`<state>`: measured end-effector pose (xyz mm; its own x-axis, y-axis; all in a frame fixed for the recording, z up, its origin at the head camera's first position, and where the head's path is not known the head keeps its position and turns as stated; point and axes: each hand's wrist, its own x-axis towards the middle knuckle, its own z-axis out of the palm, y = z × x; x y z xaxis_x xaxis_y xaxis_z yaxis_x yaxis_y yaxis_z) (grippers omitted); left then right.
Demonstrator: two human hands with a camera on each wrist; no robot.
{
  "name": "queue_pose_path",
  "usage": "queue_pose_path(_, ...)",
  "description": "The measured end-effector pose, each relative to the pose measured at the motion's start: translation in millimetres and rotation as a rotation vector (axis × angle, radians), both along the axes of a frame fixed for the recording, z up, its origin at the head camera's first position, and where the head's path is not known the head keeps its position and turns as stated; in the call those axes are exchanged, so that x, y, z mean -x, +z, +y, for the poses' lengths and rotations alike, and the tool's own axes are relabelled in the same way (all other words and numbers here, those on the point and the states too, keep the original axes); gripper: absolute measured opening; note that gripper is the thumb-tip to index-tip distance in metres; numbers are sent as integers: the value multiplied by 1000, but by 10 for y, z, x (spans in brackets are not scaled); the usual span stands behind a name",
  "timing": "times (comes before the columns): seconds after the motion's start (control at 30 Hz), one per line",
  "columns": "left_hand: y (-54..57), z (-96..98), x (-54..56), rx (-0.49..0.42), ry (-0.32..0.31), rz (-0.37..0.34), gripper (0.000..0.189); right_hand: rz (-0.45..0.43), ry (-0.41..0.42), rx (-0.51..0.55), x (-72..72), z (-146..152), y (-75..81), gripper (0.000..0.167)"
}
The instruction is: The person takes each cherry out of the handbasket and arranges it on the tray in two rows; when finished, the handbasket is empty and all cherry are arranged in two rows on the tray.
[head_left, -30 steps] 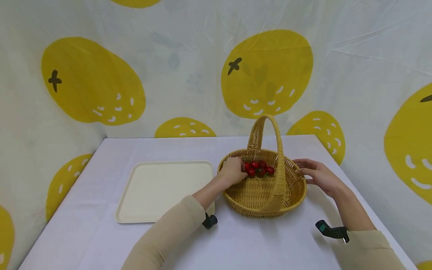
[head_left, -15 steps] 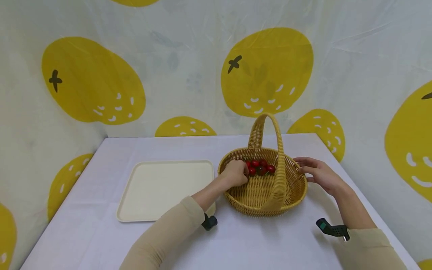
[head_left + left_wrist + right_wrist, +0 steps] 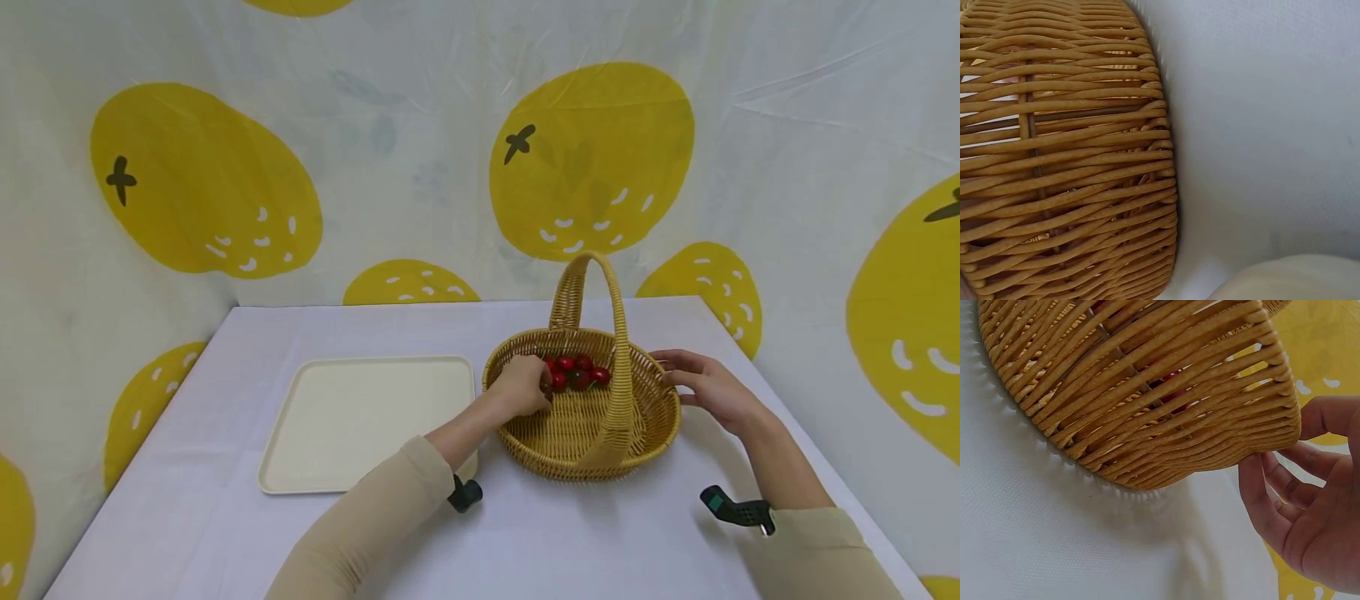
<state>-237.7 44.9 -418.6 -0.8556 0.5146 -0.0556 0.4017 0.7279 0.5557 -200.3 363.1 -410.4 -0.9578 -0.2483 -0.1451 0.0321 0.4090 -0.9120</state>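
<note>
A woven wicker basket (image 3: pixel 570 433) with a tall arched handle stands on the table, several dark red cherries (image 3: pixel 581 375) lying inside toward the back. My left hand (image 3: pixel 521 386) reaches over the basket's left rim, its bent fingers down at the left end of the cherries. I cannot tell whether those fingertips pinch a cherry. At the right rim, my right hand (image 3: pixel 712 387) holds the basket lightly between thumb and fingers. The right wrist view has the fingers (image 3: pixel 1260 500) at the rim from outside. Basket weave (image 3: pixel 1066 175) hides the left hand's fingers in the left wrist view.
Left of the basket a flat cream tray (image 3: pixel 367 425) lies close by, its right edge beneath my left forearm. A white cloth (image 3: pixel 585 542) covers the table. Behind hangs a pale curtain (image 3: pixel 420 125) with yellow fruit prints.
My left hand has shifted slightly right and down, its fingers more bent beside the cherries. The right hand and the basket have stayed in place.
</note>
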Motion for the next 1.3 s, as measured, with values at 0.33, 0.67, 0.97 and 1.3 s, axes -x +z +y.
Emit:
queue_pose_path(0.33,82,-121,-31,-89,-31,33,26,-6,-5,0,-17,-11,15,52)
queue_pose_path(0.67,156,-362,-138,-286,-105,108,30,-7,-16,10,-4,-8,-18,52)
queue_pose_path(0.97,222,-537,-212,-420,-70,120,33,-3,-18,9,-3,-5,-20,51)
queue_pose_path(1.3,243,-764,-288,-548,-21,109,33,0,-15,19,-4,-5,-30,51)
